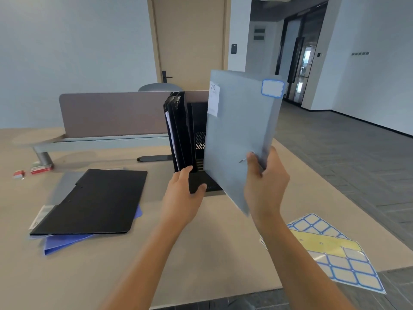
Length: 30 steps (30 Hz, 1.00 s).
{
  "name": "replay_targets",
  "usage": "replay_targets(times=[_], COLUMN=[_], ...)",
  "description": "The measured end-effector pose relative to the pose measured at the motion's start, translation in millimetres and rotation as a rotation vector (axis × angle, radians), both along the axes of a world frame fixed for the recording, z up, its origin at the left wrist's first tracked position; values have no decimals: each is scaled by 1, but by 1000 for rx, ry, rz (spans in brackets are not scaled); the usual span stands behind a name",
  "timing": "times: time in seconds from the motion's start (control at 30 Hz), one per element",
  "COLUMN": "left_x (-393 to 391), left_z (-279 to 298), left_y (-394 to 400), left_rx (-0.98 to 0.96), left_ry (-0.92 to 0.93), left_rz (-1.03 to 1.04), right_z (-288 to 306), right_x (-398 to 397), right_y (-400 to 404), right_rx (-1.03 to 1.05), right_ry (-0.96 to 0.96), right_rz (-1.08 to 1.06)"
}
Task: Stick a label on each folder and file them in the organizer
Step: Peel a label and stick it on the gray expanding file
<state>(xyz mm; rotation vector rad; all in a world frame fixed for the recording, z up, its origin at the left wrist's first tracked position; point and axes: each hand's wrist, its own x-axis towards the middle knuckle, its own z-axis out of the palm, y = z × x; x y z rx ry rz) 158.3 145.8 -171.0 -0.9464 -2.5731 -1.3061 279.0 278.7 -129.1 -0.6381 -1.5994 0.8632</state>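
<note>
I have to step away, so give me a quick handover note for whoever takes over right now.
Right hand grips the grey folder, already labelled, upright beside the black organizer.
Left hand grips the organizer's front edge.
Done: black folders stand filed in the organizer.
Left: slot in the grey folder, then label and file the stack on the table, black folder over a blue folder. Label sheets lie at right.

A pale beige wooden door point(190, 41) stands shut in the plain white wall point(73, 52). A mauve fabric desk divider point(111, 113) runs across the light tan tabletop point(212, 242). Dark grey herringbone flooring point(335, 142) leads toward black-framed glass doors point(299, 57), daylight showing through.
</note>
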Motion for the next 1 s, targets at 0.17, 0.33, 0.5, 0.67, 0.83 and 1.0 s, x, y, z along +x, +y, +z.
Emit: replay_targets(times=[0.17,0.33,0.5,0.67,0.83,1.0], left_x=[-23,-42,-53,-62,-77,-89], left_z=[-29,-59,-89,-102,-74,-19], left_y=[-5,5,10,12,27,50], left_rx=[-187,-445,-584,-545,-196,196], left_ry=[64,177,210,228,475,244], left_rz=[-14,-35,-87,-13,55,313], right_z=[9,11,10,6,2,1], right_x=[-46,-86,-118,-146,-157,-155], right_y=[2,10,22,32,39,39], right_rx=[5,14,30,48,14,48], right_ry=[-16,-41,-72,-85,-46,-56], right_rz=[-46,-87,-107,-117,-110,-107])
